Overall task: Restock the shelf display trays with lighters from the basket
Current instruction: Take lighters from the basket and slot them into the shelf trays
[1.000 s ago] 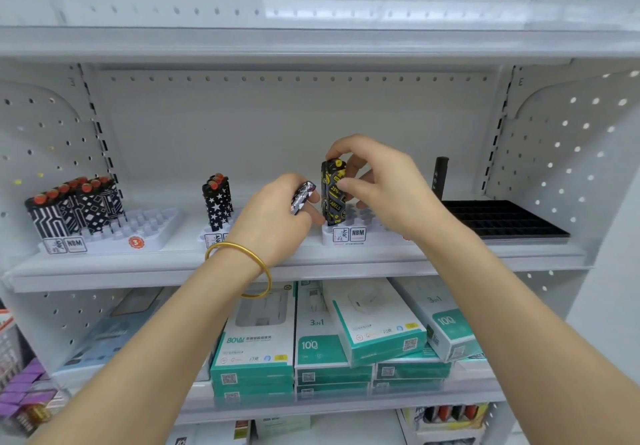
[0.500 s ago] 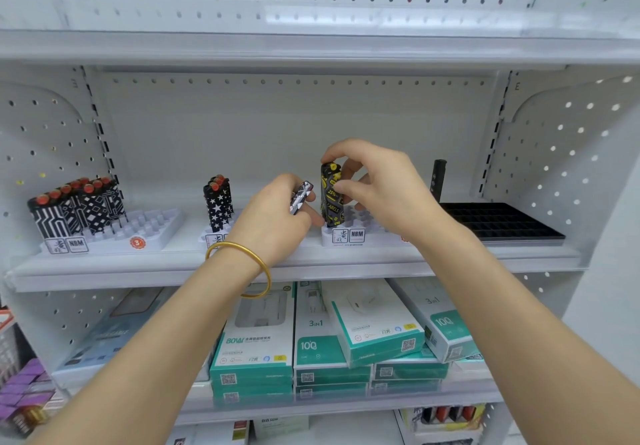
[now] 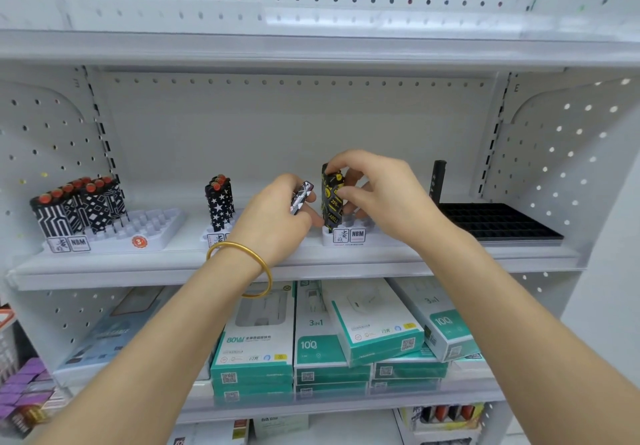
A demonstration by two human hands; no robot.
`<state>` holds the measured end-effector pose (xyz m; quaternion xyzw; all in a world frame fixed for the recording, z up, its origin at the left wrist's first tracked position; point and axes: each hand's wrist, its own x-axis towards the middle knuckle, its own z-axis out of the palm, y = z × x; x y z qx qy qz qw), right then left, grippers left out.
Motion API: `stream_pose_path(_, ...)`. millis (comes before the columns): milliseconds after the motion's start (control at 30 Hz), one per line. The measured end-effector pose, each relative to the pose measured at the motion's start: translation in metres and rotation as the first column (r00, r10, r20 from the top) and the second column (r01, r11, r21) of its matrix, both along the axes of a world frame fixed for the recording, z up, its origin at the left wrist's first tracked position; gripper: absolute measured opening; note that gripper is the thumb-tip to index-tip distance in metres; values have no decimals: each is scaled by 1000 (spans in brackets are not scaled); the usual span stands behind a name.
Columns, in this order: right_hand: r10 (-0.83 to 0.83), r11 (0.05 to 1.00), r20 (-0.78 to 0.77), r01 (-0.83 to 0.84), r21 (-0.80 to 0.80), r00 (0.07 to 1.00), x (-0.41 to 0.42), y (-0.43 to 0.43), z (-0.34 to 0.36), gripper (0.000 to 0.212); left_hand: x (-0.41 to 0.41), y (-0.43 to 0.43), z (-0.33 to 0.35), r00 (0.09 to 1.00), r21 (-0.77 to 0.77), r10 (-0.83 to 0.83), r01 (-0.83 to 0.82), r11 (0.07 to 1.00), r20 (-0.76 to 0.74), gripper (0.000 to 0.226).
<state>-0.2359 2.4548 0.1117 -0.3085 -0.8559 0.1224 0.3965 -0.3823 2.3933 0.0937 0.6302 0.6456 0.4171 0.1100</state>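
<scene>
Right hand [image 3: 377, 192] is on the yellow lighters [image 3: 330, 199], thumb and fingers curled round their tops. Their feet are down at the slots of the third tray [image 3: 346, 237], but whether they're fully seated I can't tell from here. Left hand [image 3: 277, 219] sits just beside it, fingers curled round a spare lighter [image 3: 302, 197], black and white and tilted. That one looks next in line.

So how far along? Early, I'd say. The left tray [image 3: 138, 233] has a block of patterned lighters [image 3: 79, 205] at its back left, with rows of bare slots in front. The second tray [image 3: 214, 237] carries only a small clump of star lighters [image 3: 220, 202]. The third shows just this yellow bunch at its left end, and the right hand hides much of the rest. The black tray [image 3: 498, 225] on the far right holds one dark lighter [image 3: 437, 181] at its back corner, and every other slot in sight is bare. Plenty left to fill. The basket is out of shot, so I can't say how much stock remains.
</scene>
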Motion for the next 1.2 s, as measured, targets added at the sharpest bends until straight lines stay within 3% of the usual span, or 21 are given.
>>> stream_pose_path(200, -90, 994, 51, 86, 72, 995, 1, 0, 0, 32, 0, -6, 1, 1000, 106, 2, 0, 994, -14, 17)
stream_pose_path(300, -157, 978, 19, 153, 142, 987, 6, -9, 2, 36, 3, -19, 6, 990, 195, -130, 118, 974, 52, 21)
stream_pose_path(333, -107, 988, -52, 112, 104, 993, 7, -14, 4, 34, 5, -24, 9, 974, 186, -198, 175, 967, 114, 24)
stream_pose_path(400, 102, 987, -210, -124, -97, 972, 10, -30, 10, 26, 7, -32, 12, 909, 128, -314, 289, 949, 275, 30)
stream_pose_path(500, 308, 874, -291, -391, -290, 906, 13, -48, 12, 19, 8, -38, 12, 802, 31, -386, 420, 907, 456, 47)
stream_pose_path(600, 303, 860, -321, -403, -313, 897, 18, -52, 8, 14, 9, -44, 11, 706, 18, -396, 478, 878, 587, 55)
stream_pose_path(667, 246, 867, -364, -372, -333, 898, 23, -53, 6, 12, 7, -49, 12, 639, 80, -387, 454, 887, 664, 38)
stream_pose_path(767, 185, 850, -393, -347, -396, 901, 31, -55, 2, 7, 1, -55, 13, 612, 153, -400, 415, 897, 682, 16)
stream_pose_path(933, 188, 792, -393, -375, -482, 900, 28, -59, -8, 4, -4, -60, 8, 563, 222, -415, 381, 898, 714, 14)
stream_pose_path(1033, 241, 771, -373, -410, -487, 896, 22, -64, -13, 12, -10, -64, 3, 613, 225, -395, 338, 914, 684, 17)
stream_pose_path(1200, 268, 719, -435, -479, -504, 860, 7, -69, -20, 7, -25, -74, -4, 743, 238, -369, 282, 929, 559, 33)
